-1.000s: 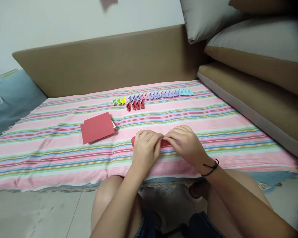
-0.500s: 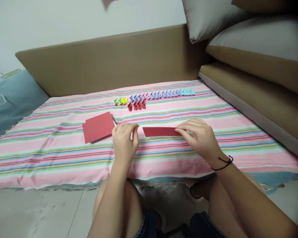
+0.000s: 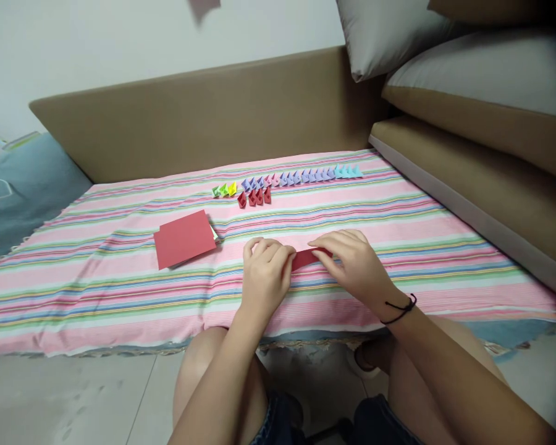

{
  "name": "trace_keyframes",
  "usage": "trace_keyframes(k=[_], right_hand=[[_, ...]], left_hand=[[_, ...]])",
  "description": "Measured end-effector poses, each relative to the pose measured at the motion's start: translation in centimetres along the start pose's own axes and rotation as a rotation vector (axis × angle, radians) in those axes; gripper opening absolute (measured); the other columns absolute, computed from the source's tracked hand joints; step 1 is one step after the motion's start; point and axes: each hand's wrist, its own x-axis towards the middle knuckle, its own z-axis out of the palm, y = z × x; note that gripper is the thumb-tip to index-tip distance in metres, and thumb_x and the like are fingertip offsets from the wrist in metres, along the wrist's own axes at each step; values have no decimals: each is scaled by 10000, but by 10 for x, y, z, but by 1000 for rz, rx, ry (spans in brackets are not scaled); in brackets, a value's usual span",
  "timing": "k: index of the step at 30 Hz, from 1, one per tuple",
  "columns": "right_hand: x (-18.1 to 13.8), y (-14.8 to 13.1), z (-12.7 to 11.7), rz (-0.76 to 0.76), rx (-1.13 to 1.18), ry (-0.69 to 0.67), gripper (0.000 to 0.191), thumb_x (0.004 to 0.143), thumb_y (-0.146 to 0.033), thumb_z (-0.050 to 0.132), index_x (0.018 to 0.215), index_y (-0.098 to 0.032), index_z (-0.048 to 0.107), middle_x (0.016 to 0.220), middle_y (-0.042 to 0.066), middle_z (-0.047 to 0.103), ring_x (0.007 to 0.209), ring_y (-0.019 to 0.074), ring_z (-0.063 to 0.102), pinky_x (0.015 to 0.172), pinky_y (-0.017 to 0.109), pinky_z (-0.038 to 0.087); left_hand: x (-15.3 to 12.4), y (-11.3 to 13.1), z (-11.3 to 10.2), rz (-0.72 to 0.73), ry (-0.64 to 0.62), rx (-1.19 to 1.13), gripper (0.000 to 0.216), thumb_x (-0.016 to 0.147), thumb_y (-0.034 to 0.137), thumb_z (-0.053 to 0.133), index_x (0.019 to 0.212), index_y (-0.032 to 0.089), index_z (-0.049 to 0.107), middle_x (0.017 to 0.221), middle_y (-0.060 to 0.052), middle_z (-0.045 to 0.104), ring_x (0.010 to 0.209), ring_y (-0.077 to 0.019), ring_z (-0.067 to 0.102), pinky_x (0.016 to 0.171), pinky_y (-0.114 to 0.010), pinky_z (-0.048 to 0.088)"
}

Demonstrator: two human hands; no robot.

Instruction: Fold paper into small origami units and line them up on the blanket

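A folded red paper strip (image 3: 307,258) lies on the striped cloth (image 3: 120,290) near its front edge. My left hand (image 3: 264,278) pinches the strip's left end with curled fingers. My right hand (image 3: 352,266), a black band at its wrist, presses and grips the strip's right end. Most of the strip is hidden under the two hands. A stack of square paper with a red sheet on top (image 3: 184,238) lies to the left of my left hand.
Farther back stands a row of small folded paper pieces: green and yellow (image 3: 224,189), purple and pink (image 3: 290,178), light blue (image 3: 348,172), with several red ones (image 3: 254,197) in front. A tan sofa back and cushions (image 3: 472,111) rise behind and right. Tiled floor lies below.
Half a second ago the red strip lay longer between hands held apart. Both hands have come together and the strip now shows much shorter between them.
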Motion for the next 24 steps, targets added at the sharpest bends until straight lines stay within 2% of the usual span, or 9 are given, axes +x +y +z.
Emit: trace_keyframes(k=[7, 14, 17, 20, 22, 24], right_hand=[[2, -12, 3, -52, -30, -19, 146, 854, -137, 504, 793, -198, 623, 776, 17, 692, 770, 176, 596, 824, 354, 363], [3, 16, -17, 34, -124, 98, 111, 832, -155, 550, 781, -199, 639, 785, 16, 703, 796, 200, 626, 801, 360, 382], [3, 20, -21, 82, -72, 144, 115, 850, -188, 542, 847, -191, 657, 838, 43, 709, 839, 214, 632, 794, 353, 412], [3, 15, -16, 30, 83, 14, 135, 854, -231, 568, 947, -190, 656, 954, 54, 708, 912, 204, 628, 828, 333, 430], [3, 10, -10, -22, 103, -70, 105, 861, -237, 572, 898, -193, 660, 900, 43, 712, 863, 192, 628, 822, 333, 427], [2, 6, -3, -53, 71, -90, 126, 877, -224, 554, 812, -195, 657, 792, 27, 701, 779, 179, 615, 802, 338, 418]], left_hand=[[0, 6, 0, 31, -17, 14, 115, 874, 160, 485, 859, 192, 594, 781, -26, 665, 852, -183, 577, 897, -385, 334], [1, -6, -5, -17, 23, -2, 91, 862, 153, 514, 836, 199, 589, 773, -12, 668, 862, -183, 581, 885, -387, 334], [1, -6, -4, -31, 8, -12, 92, 862, 153, 512, 830, 196, 587, 772, -10, 664, 860, -182, 577, 879, -384, 339], [1, -3, -2, -31, -23, -35, 96, 867, 157, 501, 837, 194, 584, 791, -15, 661, 869, -182, 571, 885, -379, 346], [0, -1, -1, -33, -44, -41, 112, 875, 156, 482, 840, 192, 582, 805, -22, 657, 876, -181, 570, 905, -380, 346], [0, 3, 0, -18, -59, -32, 128, 880, 157, 469, 857, 197, 588, 820, -24, 660, 897, -183, 570, 939, -391, 331]])
